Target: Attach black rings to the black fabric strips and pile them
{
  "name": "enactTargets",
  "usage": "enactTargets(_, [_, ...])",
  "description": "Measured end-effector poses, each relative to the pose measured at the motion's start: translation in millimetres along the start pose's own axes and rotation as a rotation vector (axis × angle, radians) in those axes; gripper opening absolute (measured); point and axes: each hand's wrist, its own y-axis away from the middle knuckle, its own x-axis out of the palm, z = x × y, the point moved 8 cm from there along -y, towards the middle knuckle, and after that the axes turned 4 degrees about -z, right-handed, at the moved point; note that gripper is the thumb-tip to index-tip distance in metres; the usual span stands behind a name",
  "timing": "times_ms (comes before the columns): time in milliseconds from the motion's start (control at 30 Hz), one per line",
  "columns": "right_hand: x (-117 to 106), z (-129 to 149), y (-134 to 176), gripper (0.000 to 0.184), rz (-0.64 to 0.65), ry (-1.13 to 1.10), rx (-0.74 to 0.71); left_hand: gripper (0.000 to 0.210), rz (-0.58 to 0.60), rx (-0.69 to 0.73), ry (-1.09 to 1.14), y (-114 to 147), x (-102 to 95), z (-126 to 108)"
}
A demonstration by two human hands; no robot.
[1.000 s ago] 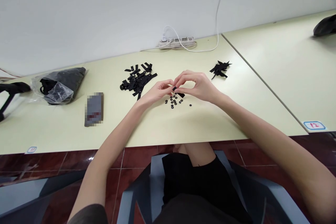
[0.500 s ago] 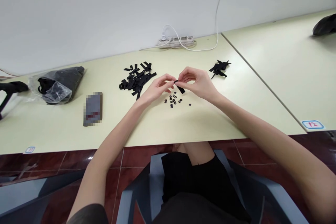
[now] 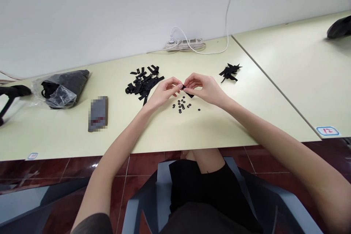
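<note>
Head view: a short black strip (image 3: 189, 94) sits between the fingertips of the left hand (image 3: 163, 92) and the right hand (image 3: 206, 87), above a pale table (image 3: 156, 131). The left hand pinches the upper end, thumb and forefinger nearly together, its other fingers loosely curled; the right hand has thumb and fingers pressed on the strip just beside, the lower end poking out beneath the thumb. Whether a small part is also caught between the fingertips cannot be told. Black rings (image 3: 182, 106) lie loose just below the hands, with a disc (image 3: 199, 109) apart to the right. A heap (image 3: 145, 85) of strips rests near the left hand, a smaller pile (image 3: 230, 72) beyond the right. Handling so small a piece well appears to call for a light pinch close to the end, one hand steadying while the other works, the strip untwisted, and wrists high enough to leave the loose rings undisturbed.
</note>
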Motion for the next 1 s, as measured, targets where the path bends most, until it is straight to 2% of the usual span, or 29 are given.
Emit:
enactTargets(167, [-10, -8, -3, 0.045, -0.023, -0.034, 0.105, 0.038, -0.178, -0.04, 0.035, 0, -15.9, 1])
enactTargets(233, [-15, -8, -4, 0.044, -0.033, -0.057, 0.116, 0.035, -0.211, -0.061, 0.043, 1, -19.3, 2])
enactTargets(400, [-22, -5, -5, 0.038, -0.057, -0.087, 0.114, 0.035, -0.183, -0.071, 0.054, 1, -17.4, 4])
enactTargets(667, [-5, -10, 0, 0.049, 0.037, -0.006, 0.141, 0.042, -0.098, -0.063, 0.054, 1, -8.6, 4])
enactTargets(800, [-4, -10, 0, 0.05, 0.043, 0.032, 0.122, 0.042, -0.063, -0.074, 0.048, 1, -3.9, 6])
enactTargets(900, [-9, -14, -5, 0.044, 0.012, 0.061, 0.091, 0.041, -0.069, -0.059, 0.015, -1, -6.1, 10])
enactTargets(1000, [-32, -28, -14, 0.037, -0.107, 0.165, 0.054, 0.032, -0.17, -0.005, -0.131, -5, -24.9, 16])
